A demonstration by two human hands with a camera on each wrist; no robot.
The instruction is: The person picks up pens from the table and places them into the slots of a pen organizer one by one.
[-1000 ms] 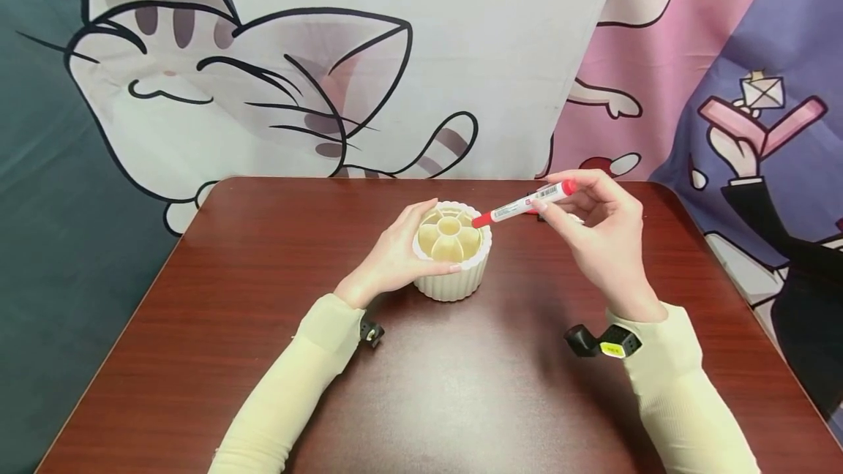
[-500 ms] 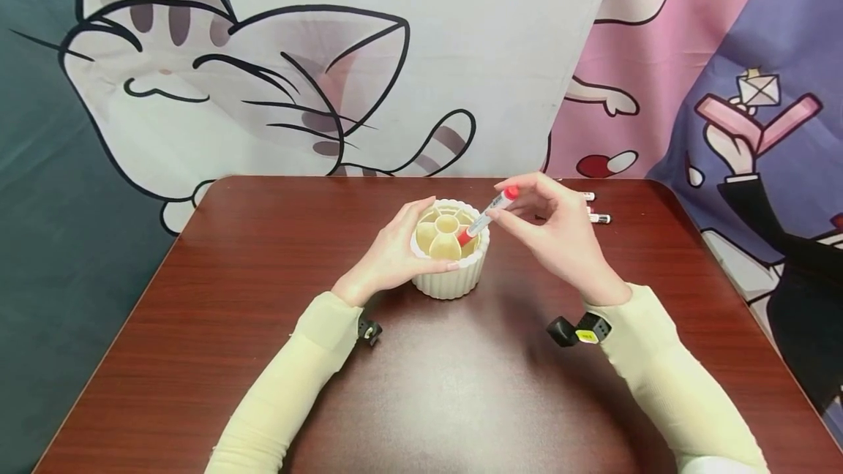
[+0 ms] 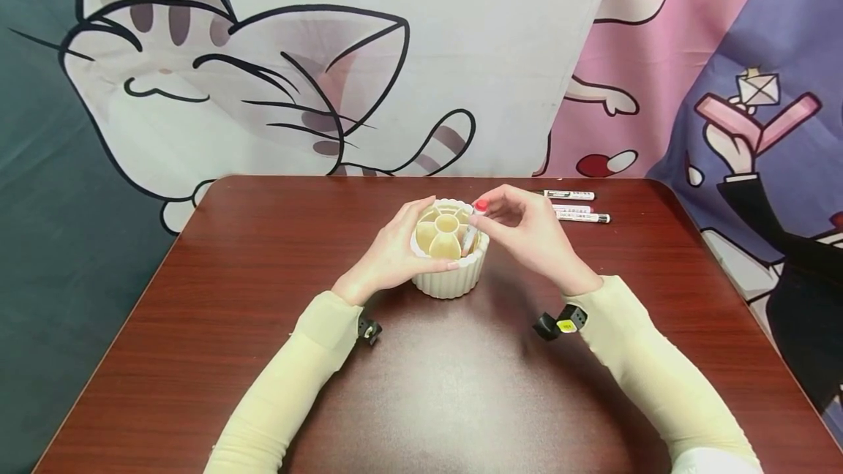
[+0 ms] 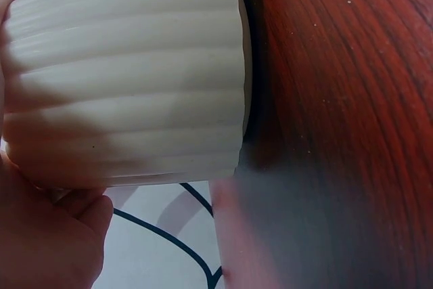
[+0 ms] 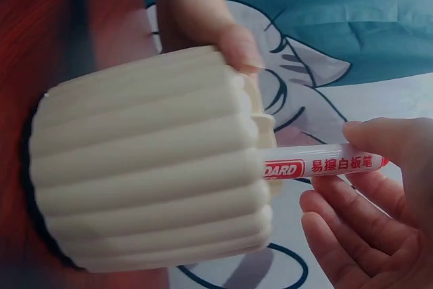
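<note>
A cream ribbed round pen holder [image 3: 448, 284] with petal-shaped compartments stands on the table. My left hand [image 3: 395, 251] grips it from the left, thumb along the near rim and fingers round the far side; the left wrist view shows its ribbed wall [image 4: 135, 79] close up. Between thumb and fingertips my right hand [image 3: 533, 236] pinches a whiteboard marker [image 5: 331, 162] with a white barrel and red ends. The marker's lower part is inside a right-hand compartment of the holder, hidden by the wall in the right wrist view.
Behind my right hand, several markers lie side by side on the table, among them a white one [image 3: 569, 195] and a black-ended one [image 3: 586, 218]. The brown table's [image 3: 263, 240] back edge meets a printed cat curtain [image 3: 514, 57].
My right hand has moved left and tipped the red marker from slanting to nearly upright, its lower end now down in the compartment. The left hand keeps its grip on the pen holder.
</note>
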